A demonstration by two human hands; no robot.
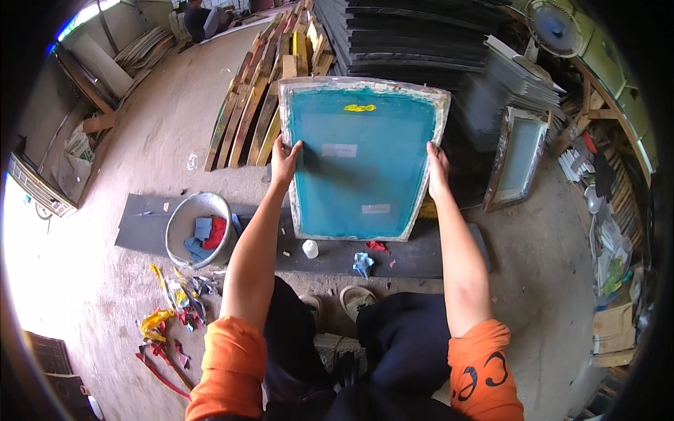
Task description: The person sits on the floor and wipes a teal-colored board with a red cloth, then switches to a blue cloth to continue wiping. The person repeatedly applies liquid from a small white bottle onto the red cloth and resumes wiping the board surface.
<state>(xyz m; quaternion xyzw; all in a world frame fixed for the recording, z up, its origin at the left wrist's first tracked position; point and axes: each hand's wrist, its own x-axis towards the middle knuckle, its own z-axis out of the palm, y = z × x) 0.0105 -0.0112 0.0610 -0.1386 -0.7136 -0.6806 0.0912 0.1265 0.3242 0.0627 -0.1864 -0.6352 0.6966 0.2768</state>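
A screen printing frame point(358, 179) with teal mesh and a worn, whitish border is held up in front of me. My left hand point(284, 160) grips its left edge, thumb on the front. On the opposite edge, my right hand point(437, 168) is closed round the border at about the same height. The mesh bears a yellow smear near the top and two pale label-like patches. Its lower edge is over a dark mat point(316, 263). On the mat stand a small white bottle point(310, 248), a crumpled blue rag point(363, 264) and a red scrap point(378, 245).
To the left is a bucket point(177, 235) with blue and red cloths, beside scattered coloured scraps point(156, 324). Wooden beams point(242, 119) and stacked dark sheets point(414, 42) lie beyond. Another framed screen point(516, 161) leans at right, below a fan point(553, 28). Clutter lines the right wall.
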